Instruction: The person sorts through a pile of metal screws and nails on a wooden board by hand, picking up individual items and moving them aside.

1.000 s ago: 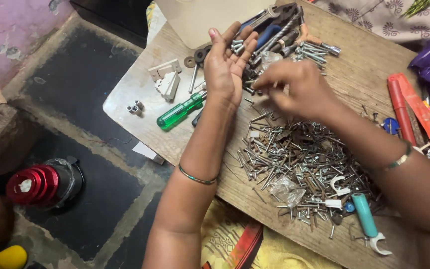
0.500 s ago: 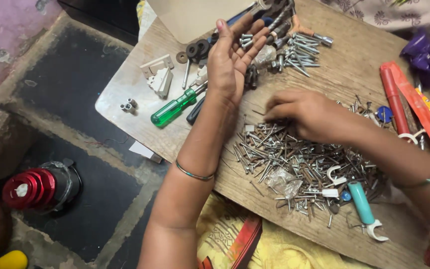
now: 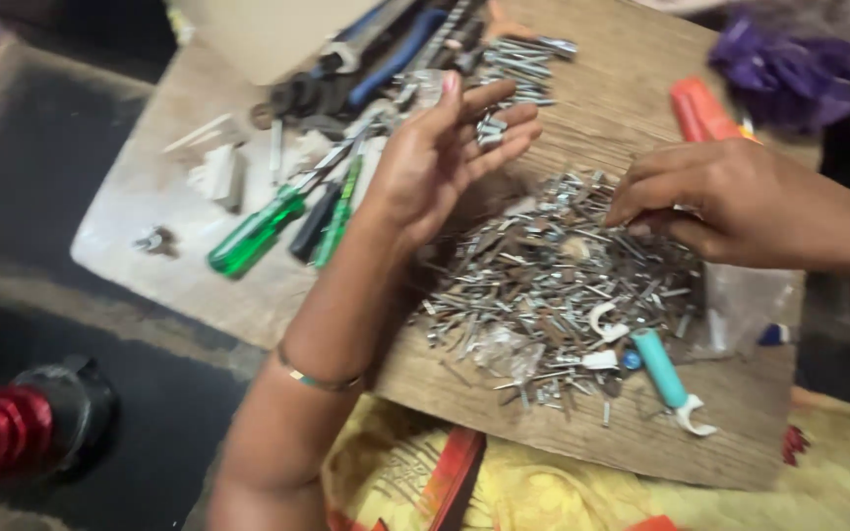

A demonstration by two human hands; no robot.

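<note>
Loosely, screws (image 3: 484,126) in left hand (image 3: 445,157).

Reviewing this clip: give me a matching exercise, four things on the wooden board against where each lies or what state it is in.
Things:
1. left hand
2. right hand
3. green-handled screwdriver
4. teal-handled tool

Places or states:
A. at the near right edge of the pile of nails
B. fingertips down on the pile's far right
C. raised, palm open, beyond the pile
D. left of the pile, among other tools

Pairs: 1-C, 2-B, 3-D, 4-A
</note>
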